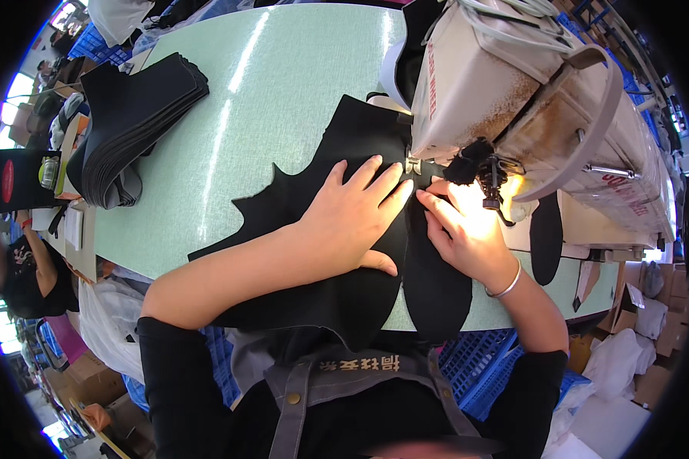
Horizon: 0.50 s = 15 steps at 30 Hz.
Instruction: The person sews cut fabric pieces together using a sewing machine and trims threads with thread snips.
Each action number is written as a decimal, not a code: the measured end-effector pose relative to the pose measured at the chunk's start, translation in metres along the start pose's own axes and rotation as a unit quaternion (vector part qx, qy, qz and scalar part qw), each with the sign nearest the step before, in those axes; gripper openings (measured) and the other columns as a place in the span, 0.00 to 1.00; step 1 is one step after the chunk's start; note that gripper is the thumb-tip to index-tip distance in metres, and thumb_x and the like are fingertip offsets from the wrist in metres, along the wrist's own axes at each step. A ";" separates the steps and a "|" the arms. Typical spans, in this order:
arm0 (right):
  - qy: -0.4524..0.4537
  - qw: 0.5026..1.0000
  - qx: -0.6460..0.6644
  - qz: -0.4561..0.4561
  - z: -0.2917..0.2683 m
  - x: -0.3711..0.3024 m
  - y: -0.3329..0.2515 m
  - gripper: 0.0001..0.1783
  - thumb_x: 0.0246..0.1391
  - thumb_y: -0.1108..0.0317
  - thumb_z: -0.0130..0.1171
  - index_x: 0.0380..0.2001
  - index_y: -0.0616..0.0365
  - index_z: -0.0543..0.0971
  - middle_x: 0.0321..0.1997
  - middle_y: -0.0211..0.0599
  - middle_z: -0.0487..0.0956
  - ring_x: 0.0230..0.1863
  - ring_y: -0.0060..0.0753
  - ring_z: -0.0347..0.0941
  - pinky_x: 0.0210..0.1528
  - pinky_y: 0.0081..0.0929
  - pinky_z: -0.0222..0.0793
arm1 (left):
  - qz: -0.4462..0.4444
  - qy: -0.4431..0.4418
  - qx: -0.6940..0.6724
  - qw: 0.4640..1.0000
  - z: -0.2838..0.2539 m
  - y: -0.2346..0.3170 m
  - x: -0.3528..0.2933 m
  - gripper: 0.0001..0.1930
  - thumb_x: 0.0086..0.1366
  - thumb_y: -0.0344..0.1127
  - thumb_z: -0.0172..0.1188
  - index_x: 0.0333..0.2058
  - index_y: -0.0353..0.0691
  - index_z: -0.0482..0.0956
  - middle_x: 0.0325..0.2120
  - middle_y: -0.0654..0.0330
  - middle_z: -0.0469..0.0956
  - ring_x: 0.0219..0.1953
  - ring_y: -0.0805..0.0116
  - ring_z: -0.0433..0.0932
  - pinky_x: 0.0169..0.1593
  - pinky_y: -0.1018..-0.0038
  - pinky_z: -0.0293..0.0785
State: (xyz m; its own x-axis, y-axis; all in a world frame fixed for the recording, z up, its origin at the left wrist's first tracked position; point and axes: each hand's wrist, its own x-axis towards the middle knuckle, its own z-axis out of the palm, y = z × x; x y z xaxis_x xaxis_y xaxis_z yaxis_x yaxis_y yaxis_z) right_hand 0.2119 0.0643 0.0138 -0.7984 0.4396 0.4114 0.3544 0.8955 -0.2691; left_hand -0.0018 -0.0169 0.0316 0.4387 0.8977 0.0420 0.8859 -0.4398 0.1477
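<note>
A large black fabric piece (314,183) with a notched left edge lies on the pale green table under the head of a sewing machine (467,84). My left hand (356,210) rests flat on it, fingers spread, fingertips close to the presser foot (413,162). A narrower black fabric piece (436,294) with a rounded end lies along its right side, meeting it near the foot. With bent fingers, my right hand (463,233) grips this narrower piece just right of the foot; bright lamp light washes out part of that hand.
A folded stack of black fabric pieces (134,122) sits on the table's left part (184,176). Another rounded black piece (546,237) hangs by the machine arm. Blue crates (478,367) stand below the front edge. Another person (31,268) is at far left.
</note>
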 end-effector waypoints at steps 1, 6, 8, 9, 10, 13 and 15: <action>-0.004 1.000 -0.012 0.002 0.001 0.000 0.000 0.18 0.46 0.79 0.64 0.44 0.60 0.80 0.45 0.38 0.79 0.42 0.42 0.78 0.44 0.32 0.74 | 0.001 0.003 0.000 1.000 0.001 -0.001 0.000 0.51 0.46 0.67 0.68 0.61 0.35 0.68 0.62 0.48 0.63 0.66 0.48 0.60 0.62 0.48 0.63; 0.001 0.999 -0.048 0.005 0.006 -0.003 0.007 0.19 0.48 0.78 0.63 0.46 0.60 0.79 0.50 0.41 0.79 0.43 0.44 0.78 0.47 0.34 0.74 | 0.016 0.012 0.006 1.000 0.005 -0.009 0.006 0.47 0.46 0.67 0.67 0.59 0.38 0.71 0.61 0.48 0.64 0.65 0.49 0.61 0.61 0.52 0.65; -0.007 0.999 -0.051 0.007 0.008 -0.004 0.009 0.20 0.48 0.78 0.63 0.47 0.60 0.79 0.52 0.42 0.79 0.43 0.45 0.78 0.47 0.34 0.73 | 0.022 0.015 0.004 1.000 0.006 -0.013 0.010 0.46 0.46 0.67 0.67 0.58 0.39 0.72 0.61 0.48 0.65 0.65 0.50 0.62 0.61 0.53 0.66; -0.005 0.999 -0.045 0.007 0.009 -0.004 0.010 0.20 0.48 0.78 0.63 0.48 0.61 0.78 0.53 0.42 0.79 0.43 0.45 0.78 0.48 0.34 0.73 | 0.022 0.025 0.006 0.999 0.006 -0.014 0.012 0.44 0.47 0.67 0.67 0.56 0.41 0.74 0.60 0.49 0.66 0.64 0.49 0.63 0.61 0.55 0.66; -0.020 0.999 -0.041 0.014 0.009 -0.005 0.011 0.21 0.48 0.78 0.63 0.49 0.61 0.78 0.53 0.42 0.79 0.44 0.45 0.78 0.48 0.35 0.73 | 0.030 0.033 -0.003 0.999 0.006 -0.016 0.014 0.44 0.46 0.67 0.67 0.56 0.41 0.75 0.59 0.50 0.67 0.64 0.49 0.64 0.61 0.56 0.66; -0.014 1.000 -0.024 0.008 0.006 -0.004 0.014 0.21 0.50 0.79 0.61 0.50 0.60 0.78 0.53 0.42 0.79 0.45 0.46 0.78 0.49 0.35 0.73 | 0.037 0.046 -0.025 0.998 0.004 -0.021 0.015 0.38 0.49 0.62 0.68 0.54 0.42 0.78 0.58 0.50 0.70 0.62 0.49 0.67 0.62 0.57 0.66; -0.018 0.999 -0.021 0.019 -0.006 -0.009 0.018 0.20 0.51 0.77 0.61 0.49 0.59 0.79 0.50 0.43 0.80 0.44 0.46 0.79 0.50 0.35 0.73 | 0.074 0.037 -0.074 0.994 -0.001 -0.030 0.015 0.32 0.54 0.56 0.67 0.52 0.42 0.78 0.56 0.50 0.71 0.60 0.50 0.69 0.60 0.58 0.69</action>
State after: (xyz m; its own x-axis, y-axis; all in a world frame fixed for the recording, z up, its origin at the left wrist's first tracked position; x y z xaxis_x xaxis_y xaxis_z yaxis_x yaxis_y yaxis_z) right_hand 0.2284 0.0768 0.0101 -0.8005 0.4716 0.3698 0.4050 0.8805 -0.2462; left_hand -0.0223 0.0098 0.0290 0.5447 0.8258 0.1464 0.7787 -0.5628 0.2772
